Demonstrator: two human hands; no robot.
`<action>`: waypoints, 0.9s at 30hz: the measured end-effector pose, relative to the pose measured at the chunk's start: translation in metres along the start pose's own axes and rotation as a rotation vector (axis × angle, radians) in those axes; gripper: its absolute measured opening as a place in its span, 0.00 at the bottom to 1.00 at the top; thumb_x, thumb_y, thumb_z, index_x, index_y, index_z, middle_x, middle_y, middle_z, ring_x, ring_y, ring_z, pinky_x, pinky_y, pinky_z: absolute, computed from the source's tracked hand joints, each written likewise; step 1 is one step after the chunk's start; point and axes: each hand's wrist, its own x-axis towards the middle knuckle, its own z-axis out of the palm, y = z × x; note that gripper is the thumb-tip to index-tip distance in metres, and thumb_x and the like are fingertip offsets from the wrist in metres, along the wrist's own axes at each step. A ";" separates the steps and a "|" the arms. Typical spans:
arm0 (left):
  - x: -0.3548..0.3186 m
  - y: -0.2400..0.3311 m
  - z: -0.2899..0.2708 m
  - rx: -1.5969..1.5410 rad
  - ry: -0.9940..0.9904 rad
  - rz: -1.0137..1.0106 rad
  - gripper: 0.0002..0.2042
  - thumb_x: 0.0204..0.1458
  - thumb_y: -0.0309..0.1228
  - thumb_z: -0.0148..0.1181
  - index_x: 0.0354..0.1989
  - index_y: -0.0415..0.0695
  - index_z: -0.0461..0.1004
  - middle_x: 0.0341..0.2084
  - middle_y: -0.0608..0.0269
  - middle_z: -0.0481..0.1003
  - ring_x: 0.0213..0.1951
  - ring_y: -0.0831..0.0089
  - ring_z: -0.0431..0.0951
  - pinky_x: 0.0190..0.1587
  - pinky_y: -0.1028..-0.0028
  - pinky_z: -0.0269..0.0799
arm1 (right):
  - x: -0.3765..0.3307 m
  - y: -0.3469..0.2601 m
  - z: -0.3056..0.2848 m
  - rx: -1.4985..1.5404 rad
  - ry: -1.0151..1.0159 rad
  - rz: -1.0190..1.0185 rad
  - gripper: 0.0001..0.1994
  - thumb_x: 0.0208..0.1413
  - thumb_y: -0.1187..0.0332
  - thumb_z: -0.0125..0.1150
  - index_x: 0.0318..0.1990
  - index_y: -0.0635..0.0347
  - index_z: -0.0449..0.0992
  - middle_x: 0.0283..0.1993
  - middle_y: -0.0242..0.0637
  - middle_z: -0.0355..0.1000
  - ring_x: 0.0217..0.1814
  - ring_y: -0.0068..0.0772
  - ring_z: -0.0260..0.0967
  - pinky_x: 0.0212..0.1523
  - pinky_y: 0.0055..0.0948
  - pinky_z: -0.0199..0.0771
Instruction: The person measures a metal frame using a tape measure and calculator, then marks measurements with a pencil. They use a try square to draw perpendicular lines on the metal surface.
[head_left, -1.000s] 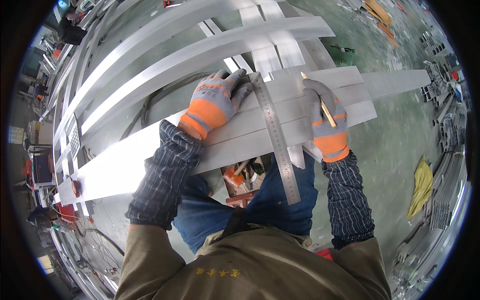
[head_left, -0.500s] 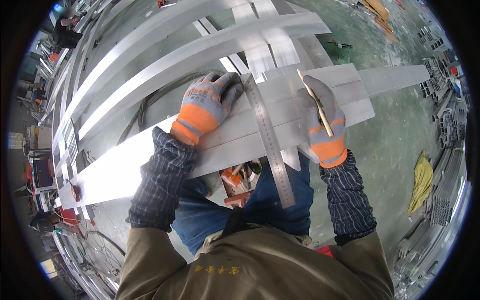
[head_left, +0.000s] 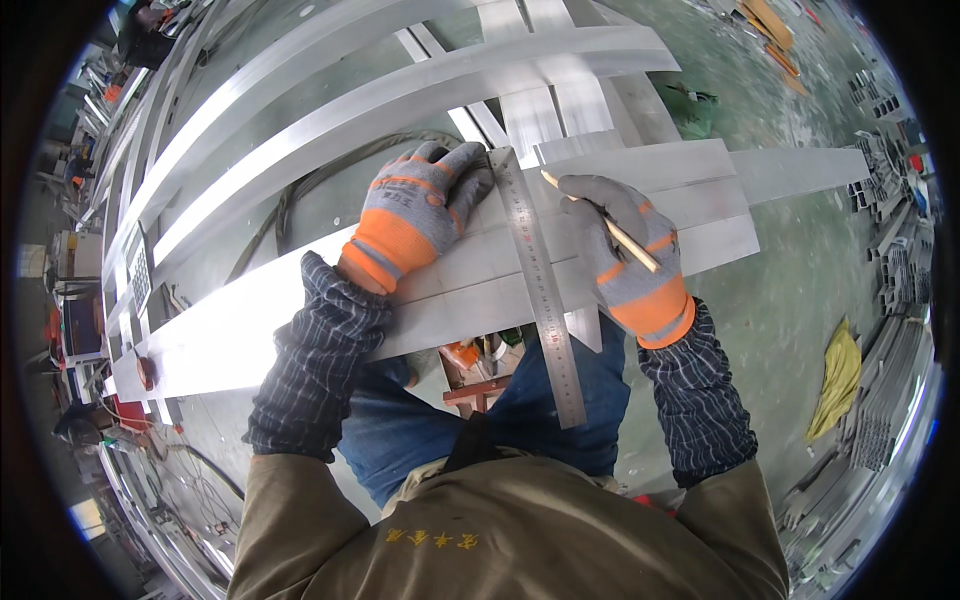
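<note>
Metal workshop; aluminium profiles [head_left: 400, 100]; stacked offcuts [head_left: 890, 390].

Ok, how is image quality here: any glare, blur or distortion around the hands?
Head view: strong fisheye bend, so the aluminium profile curves toward the rim; bright glare washes out its left stretch; the left hand, right hand, steel ruler and pencil are sharp; black vignette fills the corners.
</note>
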 end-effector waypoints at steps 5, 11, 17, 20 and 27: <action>0.000 0.000 0.002 0.033 -0.015 -0.013 0.18 0.61 0.39 0.61 0.58 0.48 0.78 0.46 0.48 0.79 0.47 0.46 0.79 0.52 0.56 0.76 | 0.002 0.002 0.004 0.015 -0.053 0.016 0.11 0.61 0.75 0.59 0.50 0.63 0.79 0.46 0.45 0.81 0.46 0.49 0.80 0.48 0.40 0.80; 0.001 -0.001 0.004 0.050 -0.026 -0.009 0.19 0.61 0.40 0.60 0.59 0.50 0.77 0.48 0.48 0.79 0.48 0.45 0.79 0.54 0.56 0.76 | 0.007 0.004 0.005 0.065 -0.077 0.059 0.11 0.63 0.72 0.57 0.51 0.62 0.79 0.47 0.45 0.81 0.47 0.47 0.79 0.51 0.40 0.79; 0.004 -0.004 0.008 0.094 -0.056 -0.023 0.20 0.62 0.42 0.58 0.61 0.50 0.76 0.48 0.48 0.78 0.49 0.46 0.79 0.54 0.56 0.76 | 0.012 0.001 0.003 -0.046 -0.142 -0.014 0.09 0.64 0.75 0.57 0.49 0.64 0.79 0.48 0.46 0.80 0.46 0.48 0.78 0.52 0.38 0.79; 0.005 -0.004 0.006 0.100 -0.086 -0.043 0.20 0.63 0.43 0.58 0.61 0.50 0.76 0.48 0.48 0.78 0.49 0.47 0.80 0.53 0.56 0.76 | 0.009 -0.009 -0.005 -0.101 -0.154 -0.079 0.08 0.60 0.78 0.58 0.45 0.66 0.79 0.46 0.46 0.80 0.44 0.50 0.78 0.52 0.40 0.79; 0.004 -0.003 0.007 0.079 -0.077 -0.046 0.22 0.66 0.49 0.53 0.61 0.51 0.77 0.45 0.46 0.78 0.47 0.47 0.80 0.52 0.54 0.76 | -0.030 -0.027 -0.033 -0.396 -0.176 -0.442 0.07 0.45 0.78 0.63 0.34 0.65 0.79 0.42 0.40 0.78 0.38 0.43 0.77 0.43 0.49 0.77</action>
